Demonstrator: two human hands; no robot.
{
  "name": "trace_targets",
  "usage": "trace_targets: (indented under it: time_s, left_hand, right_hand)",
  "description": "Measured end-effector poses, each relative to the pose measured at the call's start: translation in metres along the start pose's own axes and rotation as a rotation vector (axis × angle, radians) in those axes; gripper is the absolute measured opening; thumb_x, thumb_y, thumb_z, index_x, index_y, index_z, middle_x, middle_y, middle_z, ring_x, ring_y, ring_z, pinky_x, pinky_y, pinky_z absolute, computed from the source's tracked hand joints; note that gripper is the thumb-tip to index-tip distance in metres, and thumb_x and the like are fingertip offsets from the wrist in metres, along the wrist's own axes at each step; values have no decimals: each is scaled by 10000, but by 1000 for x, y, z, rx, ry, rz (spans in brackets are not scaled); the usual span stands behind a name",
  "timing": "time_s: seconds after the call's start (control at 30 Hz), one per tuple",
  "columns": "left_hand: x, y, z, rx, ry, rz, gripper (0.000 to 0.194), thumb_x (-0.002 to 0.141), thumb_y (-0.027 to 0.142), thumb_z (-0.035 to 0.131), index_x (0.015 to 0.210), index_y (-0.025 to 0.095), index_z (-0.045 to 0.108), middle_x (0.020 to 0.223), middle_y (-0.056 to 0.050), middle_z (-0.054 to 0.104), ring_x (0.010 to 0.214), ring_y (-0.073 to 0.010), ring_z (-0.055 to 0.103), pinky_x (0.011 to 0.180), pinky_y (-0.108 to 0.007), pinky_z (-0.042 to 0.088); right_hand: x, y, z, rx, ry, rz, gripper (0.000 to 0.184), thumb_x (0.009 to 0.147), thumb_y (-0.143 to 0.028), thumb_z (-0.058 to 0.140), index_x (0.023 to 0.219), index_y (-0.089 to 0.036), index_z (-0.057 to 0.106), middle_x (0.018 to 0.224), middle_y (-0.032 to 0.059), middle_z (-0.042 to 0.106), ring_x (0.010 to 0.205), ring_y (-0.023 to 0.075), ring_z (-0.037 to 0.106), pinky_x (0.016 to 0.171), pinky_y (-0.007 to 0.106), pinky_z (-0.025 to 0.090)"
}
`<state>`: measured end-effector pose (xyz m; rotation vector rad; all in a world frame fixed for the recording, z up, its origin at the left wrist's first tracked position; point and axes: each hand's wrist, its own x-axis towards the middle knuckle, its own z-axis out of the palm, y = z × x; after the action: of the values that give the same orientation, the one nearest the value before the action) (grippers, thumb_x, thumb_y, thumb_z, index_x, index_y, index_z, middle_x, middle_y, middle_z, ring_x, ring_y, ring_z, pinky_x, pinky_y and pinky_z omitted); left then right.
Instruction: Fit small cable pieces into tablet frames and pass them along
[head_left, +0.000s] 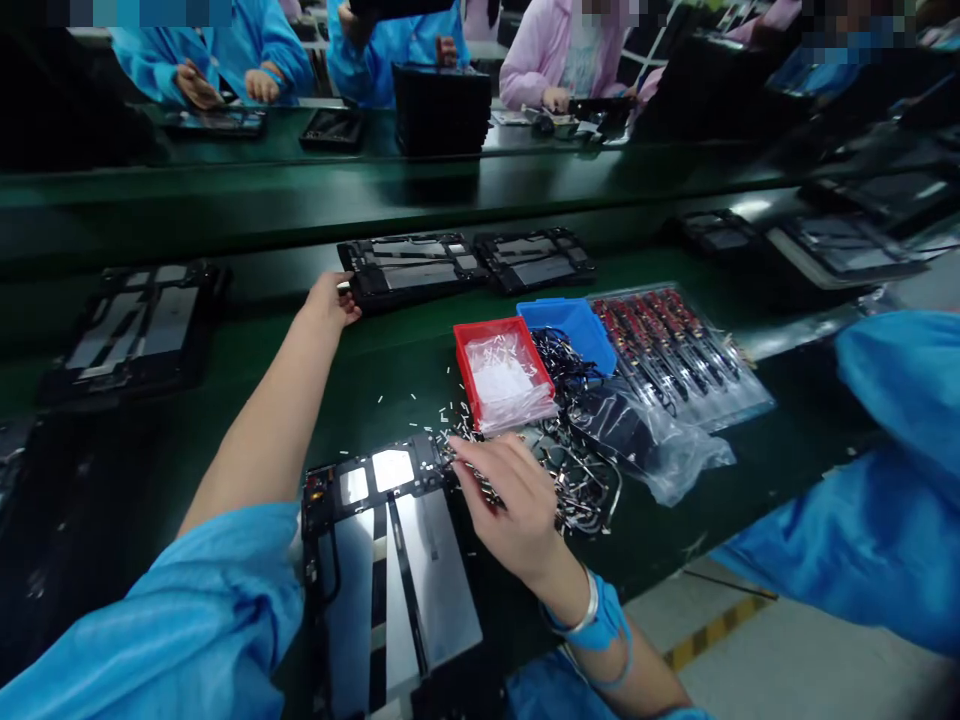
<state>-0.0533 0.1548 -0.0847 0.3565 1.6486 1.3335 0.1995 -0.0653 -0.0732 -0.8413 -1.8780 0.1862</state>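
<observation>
Tablet frame (397, 575) on the workbench (405, 370), loose metal clips (457, 425) beyond it, two small trays (487, 328) behind those, bagged circuit strips (675, 350) right of the trays, more frames (409, 270) farther back

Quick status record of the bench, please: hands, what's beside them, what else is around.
Left hand: at the edge of a black tablet frame; a small pale piece shows at the fingers, too small to identify.
Right hand: over a pile of small metal-tipped cables.
Beside right hand: black frame with silver panels; scattered white bits.
Bins: red bin holding a clear bag of white pieces; blue bin.
Also: bagged red-and-black strips.
Across the green bench: a co-worker in a blue smock; another in pink.
</observation>
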Motion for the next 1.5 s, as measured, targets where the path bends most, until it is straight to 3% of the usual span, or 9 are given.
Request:
trace_targets:
  time_s: [0.13, 0.5, 0.6, 0.73, 0.97, 1.1, 1.23, 1.37, 1.5]
  left_hand:
    - [-9, -2, 13, -57, -92, -7, 149, 859, 290, 603, 960, 182, 622, 742, -61, 630, 723, -190, 619, 625, -297, 517]
    - [-73, -19, 74, -190, -359, -41, 258, 886, 255, 612, 1102, 115, 600, 1031, -89, 645, 888, -185, 641, 760, -352, 568]
    - [-103, -11, 37, -234, -299, 22, 200, 746, 48, 607, 934, 98, 655, 819, -63, 680, 819, -177, 661, 722, -278, 585]
    - [-182, -24, -58, -222, -183, 101, 261, 623, 30, 572, 816, 155, 696, 829, -24, 708, 863, -173, 669, 718, -209, 582]
    - [-331, -122, -189, -24, 135, 21, 359, 645, 358, 709, 965, 521, 697, 1113, 147, 700, 1101, -258, 636, 735, -256, 594]
    - [-361, -186, -202, -50, 38, -78, 312, 675, 449, 759, 979, 418, 694, 1024, 48, 734, 1006, -288, 676, 780, -356, 593]
    - [-369, -215, -197, -117, -443, -249, 485, 632, 482, 815, 1033, 251, 666, 1053, -96, 722, 977, -312, 683, 679, -360, 573]
    - [-370, -197, -206, 127, -911, -282, 404, 766, 461, 721, 1104, 243, 680, 1113, -105, 709, 1026, -261, 670, 890, -387, 515]
    - [-355, -162, -225, 395, -829, 142, 184, 896, 351, 566, 917, 275, 732, 954, -35, 738, 915, -210, 682, 839, -330, 525]
  right_hand:
    - [0, -1, 1, 24, -1, 31, 215, 848, -41, 552, 961, -184, 668, 783, 55, 727, 701, 154, 633, 616, 301, 548]
    - [-7, 8, 14, -11, -37, 10, 177, 850, -67, 540, 850, -166, 686, 725, 51, 714, 672, 157, 625, 596, 295, 539]
    - [-3, 9, 7, -1, 22, 14, 193, 851, -71, 538, 879, -192, 685, 746, 41, 725, 682, 157, 643, 623, 308, 543]
    - [3, 11, -9, -45, 163, 67, 189, 832, -66, 585, 890, -227, 667, 766, 26, 717, 688, 166, 652, 621, 323, 525]
    - [1, 23, -13, -91, 277, 164, 97, 825, -129, 633, 826, -224, 649, 663, -20, 607, 572, 123, 521, 565, 281, 462]
    - [-3, 26, -2, -2, 283, 253, 29, 806, -182, 646, 814, -207, 658, 685, -12, 625, 580, 121, 548, 551, 273, 468]
    - [-1, 14, 2, 217, 264, 407, 55, 749, -214, 686, 780, -192, 647, 748, 13, 687, 653, 134, 630, 556, 259, 506]
    - [4, -16, 6, 472, -109, 474, 78, 716, -208, 706, 776, -198, 658, 778, 19, 716, 677, 134, 654, 551, 254, 528]
    - [7, -45, 27, 669, -510, 607, 125, 670, -222, 738, 764, -181, 667, 732, 13, 700, 651, 121, 643, 553, 248, 523]
